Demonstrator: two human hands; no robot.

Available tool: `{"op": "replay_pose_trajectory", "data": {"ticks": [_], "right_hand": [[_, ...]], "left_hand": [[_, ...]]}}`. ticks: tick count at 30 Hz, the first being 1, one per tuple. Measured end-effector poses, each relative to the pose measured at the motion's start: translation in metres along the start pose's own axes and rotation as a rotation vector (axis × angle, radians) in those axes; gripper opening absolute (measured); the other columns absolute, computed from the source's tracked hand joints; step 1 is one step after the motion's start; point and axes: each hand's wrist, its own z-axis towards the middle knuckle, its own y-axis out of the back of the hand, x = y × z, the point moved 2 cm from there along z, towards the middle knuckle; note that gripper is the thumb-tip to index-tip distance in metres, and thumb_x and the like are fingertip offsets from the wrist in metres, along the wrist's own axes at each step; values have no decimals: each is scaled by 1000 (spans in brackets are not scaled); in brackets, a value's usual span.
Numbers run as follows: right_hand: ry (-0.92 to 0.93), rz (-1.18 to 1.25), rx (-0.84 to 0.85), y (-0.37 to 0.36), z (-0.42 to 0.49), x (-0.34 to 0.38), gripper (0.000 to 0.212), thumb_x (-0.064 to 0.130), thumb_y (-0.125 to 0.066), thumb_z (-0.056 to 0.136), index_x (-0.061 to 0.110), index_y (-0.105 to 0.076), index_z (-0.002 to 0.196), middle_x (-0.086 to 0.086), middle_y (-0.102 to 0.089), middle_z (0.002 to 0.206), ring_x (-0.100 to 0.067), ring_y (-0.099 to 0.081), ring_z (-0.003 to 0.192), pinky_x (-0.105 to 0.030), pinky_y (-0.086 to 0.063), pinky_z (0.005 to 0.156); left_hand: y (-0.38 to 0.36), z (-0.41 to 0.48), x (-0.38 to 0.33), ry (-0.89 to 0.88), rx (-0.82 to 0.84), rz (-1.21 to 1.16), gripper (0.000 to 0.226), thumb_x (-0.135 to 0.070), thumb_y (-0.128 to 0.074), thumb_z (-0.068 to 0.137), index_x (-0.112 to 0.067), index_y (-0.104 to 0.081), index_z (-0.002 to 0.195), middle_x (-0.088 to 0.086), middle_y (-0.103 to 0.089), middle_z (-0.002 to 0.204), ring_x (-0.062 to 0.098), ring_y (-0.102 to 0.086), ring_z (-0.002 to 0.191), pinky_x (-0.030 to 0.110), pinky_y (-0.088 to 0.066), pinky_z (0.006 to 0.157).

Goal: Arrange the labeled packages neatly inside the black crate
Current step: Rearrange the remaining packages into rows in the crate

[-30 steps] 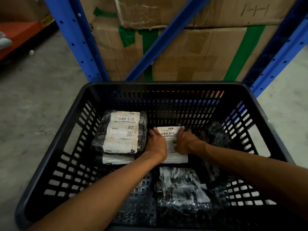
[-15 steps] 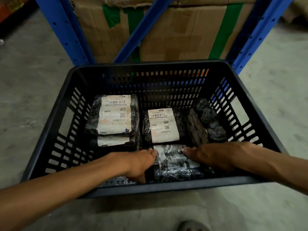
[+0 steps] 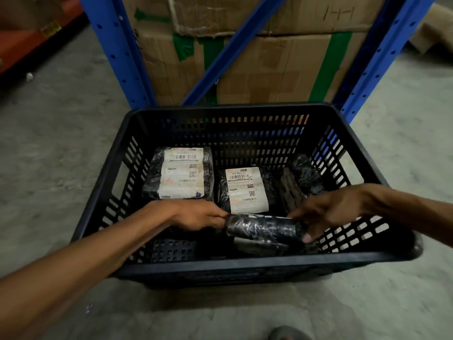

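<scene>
I count two white-labelled packages, a stack (image 3: pixel 180 173) mid-left and one (image 3: pixel 246 190) at centre of the black crate (image 3: pixel 245 263); my left hand (image 3: pixel 196 217) and right hand (image 3: pixel 326 212) pinch a third dark package (image 3: pixel 263 227) lower centre

The left hand (image 3: pixel 198 217) covers the near edge of the stacked packages (image 3: pixel 180 176) at ten o'clock — the lower ones barely show. The held package (image 3: pixel 263 228) shows no label, its underside hidden; label print (image 3: pixel 246 190) is mostly too small to read.
</scene>
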Motion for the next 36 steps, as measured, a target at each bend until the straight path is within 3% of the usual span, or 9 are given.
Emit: {"op": "replay_pose_trajectory", "data": {"ticks": [3,7,10,13,16,21,27,31,36], "right_hand": [[71,191,-23,16,-21,4,38,20,-64,91,3,-63,125,-21,-66,127,-26,-61,119,-41,-41,109],[83,667,-218,38,-35,11,80,61,-67,76,5,-56,133,-22,-62,132,-35,-59,122,-53,-38,110],[-14,880,-470,49,-22,25,73,71,-44,82,11,-59,121,-22,-64,124,-37,-58,111,-53,-51,91],[-93,961,-661,47,-6,37,62,70,-39,88,17,-58,115,-14,-68,111,-33,-64,99,-40,-52,75],[-35,886,-735,42,9,46,36,40,-62,91,10,-67,110,-12,-74,100,-27,-71,90,-37,-57,71],[-32,805,-894,48,41,30,26,8,-71,86,-4,-67,109,-16,-75,99,-27,-72,86,-38,-59,78],[0,662,-1051,47,71,6,50,9,-77,80,5,-59,127,0,-69,116,-21,-68,99,-35,-54,94],[-95,264,-879,28,88,-4,62,27,-70,87,21,-41,141,-3,-63,132,-20,-61,113,-25,-45,100],[-203,4,-694,39,83,5,81,32,-60,92,12,-13,154,-7,-46,150,-25,-48,133,-27,-37,107]], "left_hand": [[4,-15,10,36,-103,-329,61,-70,-47,86,-24,-69,119,20,-66,126,31,-65,107,39,-44,94],[21,-26,-5,11,-357,-712,56,-53,-42,98,-9,-72,115,4,-77,113,19,-72,107,36,-51,101],[28,-24,-22,42,-550,-1006,57,-56,-43,97,-8,-73,106,12,-77,98,27,-71,86,37,-59,77],[34,-15,-30,156,-632,-1192,54,-60,-45,93,-12,-70,97,8,-71,90,23,-65,78,37,-54,74],[32,-2,-37,178,-695,-1148,69,-60,-64,80,-17,-60,134,1,-65,130,24,-59,120,37,-42,105],[29,23,-52,202,-796,-1055,61,-24,-68,92,-6,-44,145,-1,-57,133,18,-54,115,23,-38,92],[24,51,-44,305,-794,-829,60,-17,-58,98,-9,-34,152,7,-48,149,24,-48,134,22,-36,99],[19,63,-35,407,-679,-635,69,-12,-51,100,-8,-15,159,12,-37,157,29,-46,138,27,-41,103],[16,71,-45,491,-526,-410,88,0,-45,99,-8,22,154,21,4,165,36,-41,139,29,-46,98]]}}
